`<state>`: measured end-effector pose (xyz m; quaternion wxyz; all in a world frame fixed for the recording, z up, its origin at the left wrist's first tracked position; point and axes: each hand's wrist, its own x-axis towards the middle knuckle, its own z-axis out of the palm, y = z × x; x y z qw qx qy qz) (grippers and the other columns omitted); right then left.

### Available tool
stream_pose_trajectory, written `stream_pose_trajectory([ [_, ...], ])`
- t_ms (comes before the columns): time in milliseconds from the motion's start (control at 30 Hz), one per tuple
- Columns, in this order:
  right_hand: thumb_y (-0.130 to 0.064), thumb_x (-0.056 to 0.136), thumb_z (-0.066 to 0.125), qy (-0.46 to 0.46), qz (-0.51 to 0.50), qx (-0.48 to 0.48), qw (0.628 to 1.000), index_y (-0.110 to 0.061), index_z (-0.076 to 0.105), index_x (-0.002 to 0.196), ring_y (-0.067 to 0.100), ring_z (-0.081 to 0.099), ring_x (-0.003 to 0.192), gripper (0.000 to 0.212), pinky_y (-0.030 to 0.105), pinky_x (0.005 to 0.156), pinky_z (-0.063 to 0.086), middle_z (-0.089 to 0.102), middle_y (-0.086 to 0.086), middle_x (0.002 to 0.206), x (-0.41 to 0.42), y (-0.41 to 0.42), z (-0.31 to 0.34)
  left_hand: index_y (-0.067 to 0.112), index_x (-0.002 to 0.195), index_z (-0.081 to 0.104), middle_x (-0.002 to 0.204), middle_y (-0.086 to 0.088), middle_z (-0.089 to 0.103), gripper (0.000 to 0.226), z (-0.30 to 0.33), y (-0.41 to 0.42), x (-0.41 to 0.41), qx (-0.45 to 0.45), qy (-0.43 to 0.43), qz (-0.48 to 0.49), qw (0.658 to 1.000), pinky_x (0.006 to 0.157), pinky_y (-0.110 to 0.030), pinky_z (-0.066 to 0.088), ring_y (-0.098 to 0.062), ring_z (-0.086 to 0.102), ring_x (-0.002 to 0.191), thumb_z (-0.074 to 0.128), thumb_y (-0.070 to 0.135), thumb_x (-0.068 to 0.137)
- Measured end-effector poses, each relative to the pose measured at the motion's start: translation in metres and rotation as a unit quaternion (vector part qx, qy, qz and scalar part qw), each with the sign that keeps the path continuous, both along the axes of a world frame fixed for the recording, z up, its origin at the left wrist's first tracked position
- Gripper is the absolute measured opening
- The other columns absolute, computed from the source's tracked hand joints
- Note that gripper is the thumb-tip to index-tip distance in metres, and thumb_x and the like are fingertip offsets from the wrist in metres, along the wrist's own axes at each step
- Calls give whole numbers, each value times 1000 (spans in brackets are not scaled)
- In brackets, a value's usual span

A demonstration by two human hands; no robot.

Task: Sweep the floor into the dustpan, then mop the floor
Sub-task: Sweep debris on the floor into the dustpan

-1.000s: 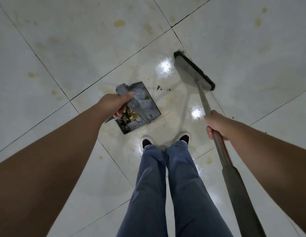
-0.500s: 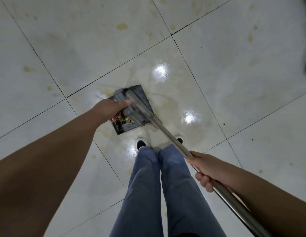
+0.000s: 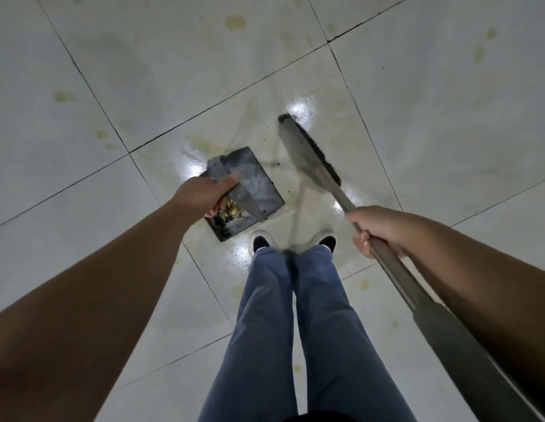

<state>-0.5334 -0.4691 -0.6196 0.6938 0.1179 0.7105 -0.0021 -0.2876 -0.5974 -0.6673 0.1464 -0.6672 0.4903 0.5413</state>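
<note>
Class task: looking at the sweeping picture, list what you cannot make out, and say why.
- Broom head: motion-blurred in the head view.
- Broom handle end: cut off by the lower right edge.
- Dustpan handle: partly hidden by the left hand.
- Debris in the pan: too small to identify.
- Specks on the floor: too small.

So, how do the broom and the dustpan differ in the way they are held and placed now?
The broom is long and thin, with dark bristles; the dustpan is short, flat and boxy. The right hand grips the broom on its metal shaft; the left hand holds the dustpan by its upright handle. The dustpan holds leaf scraps; the broom head stands to its right, apart from it. Both look grey.
</note>
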Motion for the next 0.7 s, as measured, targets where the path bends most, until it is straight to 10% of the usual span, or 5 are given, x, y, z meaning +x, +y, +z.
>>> stream_pose_trajectory([
  [267,-37,100,35,-154,-86,33,984,-13,38,54,4,29,16,52,8,22,25,30,-4,26,55,8,21,13,48,50,51,-5,55,62,1,0,14,-17,-8,-28,999,57,-27,38,-16,47,46,53,68,76],
  [500,-28,102,36,-12,-24,-34,999,-15,41,86,4,27,18,21,7,24,25,30,-4,31,-7,21,78,12,50,51,47,-2,53,62,26,6,15,9,-34,-67,997,52,-25,37,-15,48,45,50,66,80],
  [700,-30,101,36,48,74,-25,996,-15,29,66,5,26,14,39,4,25,26,29,-3,25,-48,6,67,14,48,51,38,3,50,62,47,37,5,-10,-65,-57,996,49,-22,37,-12,46,38,50,67,79],
])
